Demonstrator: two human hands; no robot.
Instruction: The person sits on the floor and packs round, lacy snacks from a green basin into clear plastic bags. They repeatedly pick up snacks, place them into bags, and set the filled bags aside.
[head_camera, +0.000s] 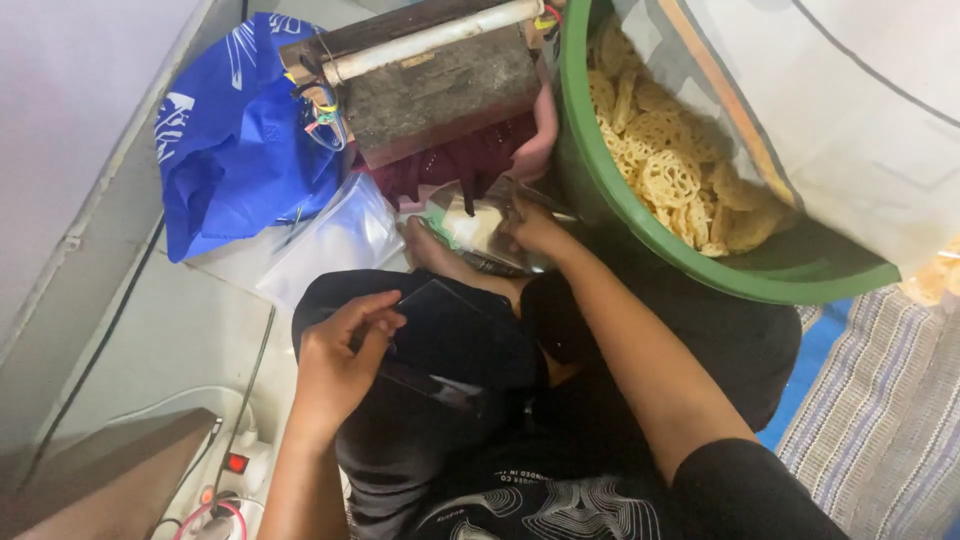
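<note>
The right hand (532, 228) reaches to a clear plastic packet (478, 228) beside the green tub (600, 200) of lattice crackers (668, 180) — grip closed on it; the left hand (340, 355) pinches a dark pouch (455, 330) on the lap — packing seems underway.

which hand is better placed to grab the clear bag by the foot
Right. The right hand already rests on the clear bag beside the green tub. The left hand is back on the lap, touching a dark flat thing.
</note>
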